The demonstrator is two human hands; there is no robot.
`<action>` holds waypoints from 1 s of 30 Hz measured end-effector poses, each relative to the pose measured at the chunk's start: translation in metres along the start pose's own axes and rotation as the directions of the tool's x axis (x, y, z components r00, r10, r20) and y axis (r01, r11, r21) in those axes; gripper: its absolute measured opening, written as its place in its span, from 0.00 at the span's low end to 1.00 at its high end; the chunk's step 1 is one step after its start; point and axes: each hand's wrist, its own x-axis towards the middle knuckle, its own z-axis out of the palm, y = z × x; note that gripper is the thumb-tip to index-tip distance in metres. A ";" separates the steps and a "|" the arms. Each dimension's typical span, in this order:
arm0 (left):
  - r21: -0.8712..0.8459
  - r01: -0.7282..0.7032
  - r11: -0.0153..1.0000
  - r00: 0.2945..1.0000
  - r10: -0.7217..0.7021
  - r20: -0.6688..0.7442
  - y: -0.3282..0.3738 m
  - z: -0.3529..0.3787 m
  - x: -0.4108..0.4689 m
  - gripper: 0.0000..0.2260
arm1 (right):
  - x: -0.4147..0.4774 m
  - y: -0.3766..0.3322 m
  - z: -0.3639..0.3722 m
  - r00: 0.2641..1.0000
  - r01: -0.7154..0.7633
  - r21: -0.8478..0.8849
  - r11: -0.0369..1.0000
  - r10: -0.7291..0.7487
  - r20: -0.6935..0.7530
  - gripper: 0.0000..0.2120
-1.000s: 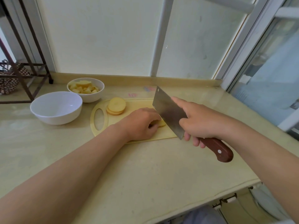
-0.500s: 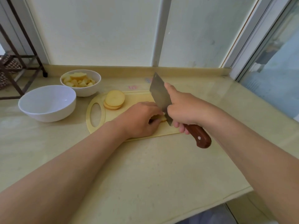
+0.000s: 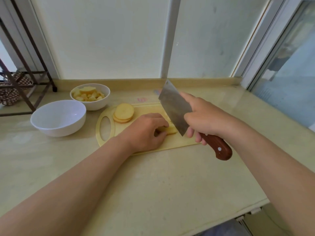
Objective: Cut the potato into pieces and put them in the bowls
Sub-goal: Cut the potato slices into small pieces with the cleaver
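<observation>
On the pale yellow cutting board (image 3: 150, 108) my left hand (image 3: 144, 132) holds down a potato slice (image 3: 170, 130) with curled fingers. My right hand (image 3: 204, 120) grips the brown wooden handle of a cleaver (image 3: 173, 106), forefinger laid along the blade, whose edge stands just right of the slice. A stack of round potato slices (image 3: 123, 113) lies at the board's far left. Behind it a small white bowl (image 3: 90, 103) holds several potato chunks. A larger white bowl (image 3: 58, 120) to the left holds nothing.
A dark metal rack (image 3: 25, 86) with a patterned cloth stands at the far left. The counter's front edge (image 3: 221, 218) runs across the lower right. A window frame and wall close the back and right sides.
The cleaver has come up and tilted back to the right of the slice after pressing down close to my left fingers. My left hand stays on the potato.
</observation>
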 end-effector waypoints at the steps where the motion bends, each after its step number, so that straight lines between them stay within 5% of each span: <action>1: 0.001 0.002 1.000 1.000 -0.002 -0.002 0.000 0.000 0.000 0.08 | -0.002 0.000 0.000 1.000 0.005 0.001 1.000 -0.005 0.001 0.44; 19: 0.021 0.002 1.000 1.000 -0.002 -0.002 0.000 0.001 0.000 0.08 | -0.040 0.005 0.003 0.992 -0.022 -0.157 0.987 0.041 0.118 0.42; 30: -0.019 0.016 1.000 1.000 -0.016 0.000 0.000 -0.002 -0.001 0.10 | 0.012 -0.021 0.019 0.995 -0.018 -0.205 0.979 0.037 0.089 0.47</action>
